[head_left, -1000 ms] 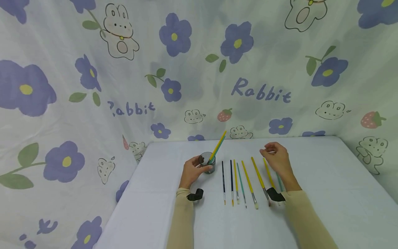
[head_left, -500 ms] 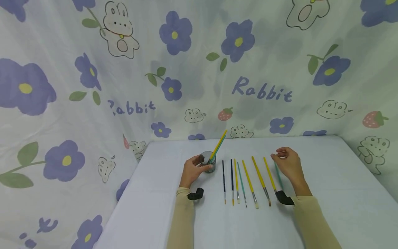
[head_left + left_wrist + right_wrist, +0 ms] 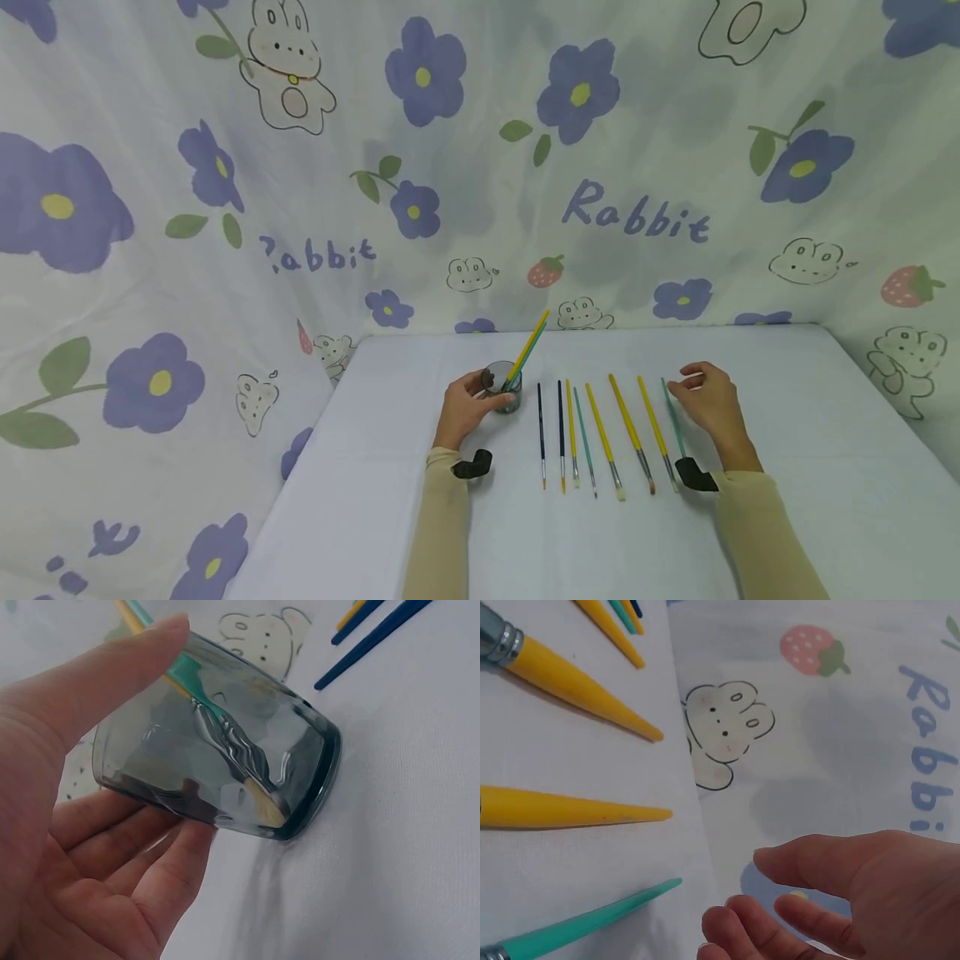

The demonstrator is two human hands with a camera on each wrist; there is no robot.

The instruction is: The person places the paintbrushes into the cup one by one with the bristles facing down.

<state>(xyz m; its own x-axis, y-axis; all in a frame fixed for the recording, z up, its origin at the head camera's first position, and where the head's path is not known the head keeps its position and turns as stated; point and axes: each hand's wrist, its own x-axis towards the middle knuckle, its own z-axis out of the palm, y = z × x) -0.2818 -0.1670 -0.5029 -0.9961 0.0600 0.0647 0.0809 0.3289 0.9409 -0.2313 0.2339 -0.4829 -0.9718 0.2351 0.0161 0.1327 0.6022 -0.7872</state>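
Observation:
My left hand (image 3: pixel 461 410) holds a smoky glass tumbler (image 3: pixel 225 761), thumb at its rim and fingers underneath in the left wrist view. The tumbler is tilted. Inside it lean a yellow-handled paintbrush (image 3: pixel 531 342) and a teal paintbrush (image 3: pixel 187 675), bristles down. Over on the right, my right hand (image 3: pixel 708 404) holds nothing, its fingers loosely bent and the thumb apart from them. Nearest to it lies another teal paintbrush (image 3: pixel 592 921), the handle tip close to the thumb in the head view. The wrist camera covers that brush's lower end there.
Several paintbrushes lie in a row between the hands, bristles toward me, including a navy one (image 3: pixel 541 425), a thick yellow one (image 3: pixel 627 421) and a slimmer yellow one (image 3: pixel 654 421). Behind the white-covered table (image 3: pixel 337 500) hangs a printed rabbit-and-flower cloth (image 3: pixel 480 167).
My right hand has moved right and a little toward me, from above the yellow brushes to beside the rightmost teal brush, uncovering its handle. The left hand and tumbler stay in place.

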